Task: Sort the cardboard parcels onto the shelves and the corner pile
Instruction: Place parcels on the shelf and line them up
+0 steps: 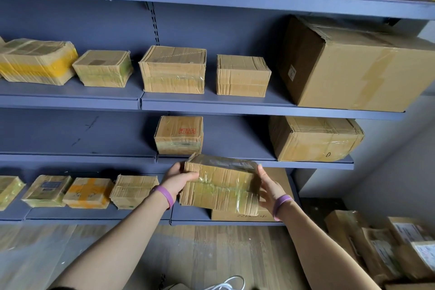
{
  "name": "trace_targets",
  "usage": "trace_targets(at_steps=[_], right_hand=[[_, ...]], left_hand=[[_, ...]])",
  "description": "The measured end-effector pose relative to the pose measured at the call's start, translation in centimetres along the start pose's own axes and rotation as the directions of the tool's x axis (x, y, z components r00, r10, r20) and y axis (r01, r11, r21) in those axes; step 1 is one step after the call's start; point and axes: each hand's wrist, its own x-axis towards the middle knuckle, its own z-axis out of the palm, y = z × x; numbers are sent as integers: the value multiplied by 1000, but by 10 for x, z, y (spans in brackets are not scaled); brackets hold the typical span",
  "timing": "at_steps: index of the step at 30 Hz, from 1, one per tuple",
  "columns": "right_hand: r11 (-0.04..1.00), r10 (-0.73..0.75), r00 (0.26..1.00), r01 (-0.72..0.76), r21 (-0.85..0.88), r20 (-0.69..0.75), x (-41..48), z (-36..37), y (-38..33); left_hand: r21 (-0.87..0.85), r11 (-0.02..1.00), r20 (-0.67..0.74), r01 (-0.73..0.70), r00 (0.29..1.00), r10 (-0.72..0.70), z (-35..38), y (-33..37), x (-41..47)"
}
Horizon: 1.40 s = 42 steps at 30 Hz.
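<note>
I hold a flat, taped cardboard parcel in front of the blue shelving, level with the edge of the third shelf. My left hand grips its left end, thumb across the front. My right hand holds its right end with the fingers along the side. The parcel is in the air, just below a small stamped parcel on that shelf. A pile of parcels lies on the floor in the right corner.
Several parcels line the second shelf, with a large box at its right end. A medium box sits right on the third shelf. The bottom shelf holds several small parcels. A white cable lies on the wooden floor.
</note>
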Motion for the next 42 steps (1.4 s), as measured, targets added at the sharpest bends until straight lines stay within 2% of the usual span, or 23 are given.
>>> trace_targets(at_steps=[5,10,15,19,25,27,30,37,42], right_hand=[[998,19,995,-13,63,-99,1,3,-3],[999,-35,994,39,37,-101,6,2,-1],[998,-56,996,59,34,-75,7,-2,-1],[993,-106,994,108,56,-27,5,-1,-4],[987,-161,986,161,-4,-32,4,-1,-9],[985,-170,985,170,8,-33,1,0,-10],[988,-137,988,141,54,-73,-1,0,-10],[992,-65,978,84,89,-200,5,6,-12],[986,-153,960,163,24,-234,5,7,-16]], left_hand=[[-43,999,57,-12,998,15,0,5,-5],[-98,992,122,74,991,-62,-2,6,-8],[-176,976,42,131,991,-126,-5,0,7],[-127,982,-49,142,988,-149,-1,7,-1],[-100,992,-67,76,994,-82,-5,-16,24],[-102,993,-58,67,996,-73,0,-3,8],[-87,994,-57,59,996,-64,5,6,-3],[135,990,-41,-41,998,47,2,5,1],[54,997,6,51,999,-51,2,17,-5]])
